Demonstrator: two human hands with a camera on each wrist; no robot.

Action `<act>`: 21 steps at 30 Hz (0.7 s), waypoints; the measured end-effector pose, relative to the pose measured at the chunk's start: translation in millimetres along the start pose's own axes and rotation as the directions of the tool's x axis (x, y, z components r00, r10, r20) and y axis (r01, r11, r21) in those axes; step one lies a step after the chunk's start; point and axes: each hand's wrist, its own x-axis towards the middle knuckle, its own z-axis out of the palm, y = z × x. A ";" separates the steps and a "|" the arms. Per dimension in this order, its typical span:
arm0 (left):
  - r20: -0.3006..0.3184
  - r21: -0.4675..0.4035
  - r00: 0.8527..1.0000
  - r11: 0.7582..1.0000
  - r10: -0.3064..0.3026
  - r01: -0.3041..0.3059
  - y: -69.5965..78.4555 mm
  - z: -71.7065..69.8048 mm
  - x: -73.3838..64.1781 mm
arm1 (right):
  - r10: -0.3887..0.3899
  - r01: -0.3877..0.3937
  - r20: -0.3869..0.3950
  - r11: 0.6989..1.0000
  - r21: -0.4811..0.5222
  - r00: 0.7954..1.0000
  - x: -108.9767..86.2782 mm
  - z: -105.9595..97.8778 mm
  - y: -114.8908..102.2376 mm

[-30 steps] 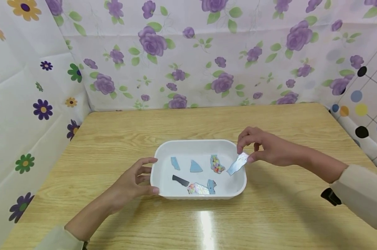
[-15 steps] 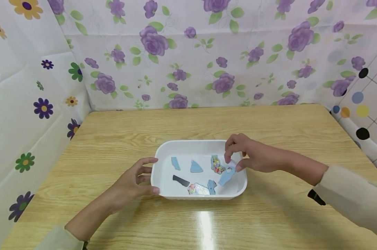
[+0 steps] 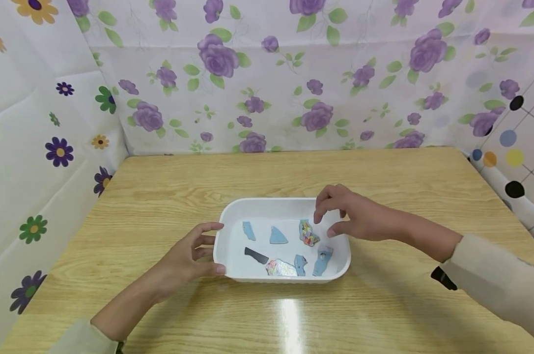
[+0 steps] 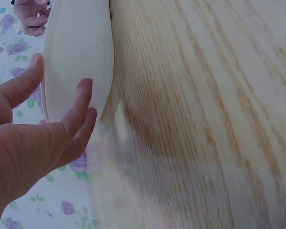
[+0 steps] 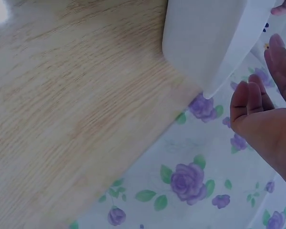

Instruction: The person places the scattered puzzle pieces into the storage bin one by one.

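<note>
A white tray (image 3: pixel 282 202) holds several thin, irregular scraps. My left hand (image 3: pixel 196 253) touches its left end, thumb and index fingertip at the rim; in the left wrist view, fingers lie against the outer wall. Over the tray's right end hovers my right hand (image 3: pixel 351 216), thumb and fingers apart, nothing between them. Below it lies a long light-blue piece (image 3: pixel 322 261). A colourful mosaic-patterned piece (image 3: pixel 309 234) is left of the right hand. Other scraps include a blue triangular piece (image 3: pixel 277 236), a dark strip (image 3: pixel 256 255) and a shiny multicoloured piece (image 3: pixel 281 268).
The tray stands on a wood-grain table (image 3: pixel 174 182). Behind it hangs a white sheet with purple flowers (image 3: pixel 249 73). Flower-printed cloth (image 3: pixel 37 147) lines the left side, and dotted cloth (image 3: pixel 514 162) the right.
My right hand moved left over the tray, lowered the long light-blue piece and let go of it; it now lies at the tray's right end. My left hand stayed in place.
</note>
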 end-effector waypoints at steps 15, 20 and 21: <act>0.016 0.002 1.000 1.000 0.013 -0.013 -0.7 0.5 2.3 | 0.131 -0.119 -0.111 0.987 0.109 0.985 -14.8 -4.8 0.5; 0.022 0.001 1.000 1.000 0.016 -0.016 -1.4 1.3 3.8 | 0.154 -0.136 -0.180 0.985 0.108 0.971 -25.5 -6.5 2.5; 0.025 0.002 1.000 1.000 0.018 -0.018 -1.7 1.2 4.1 | 0.159 -0.142 -0.197 0.985 0.098 0.967 -28.6 -8.0 3.0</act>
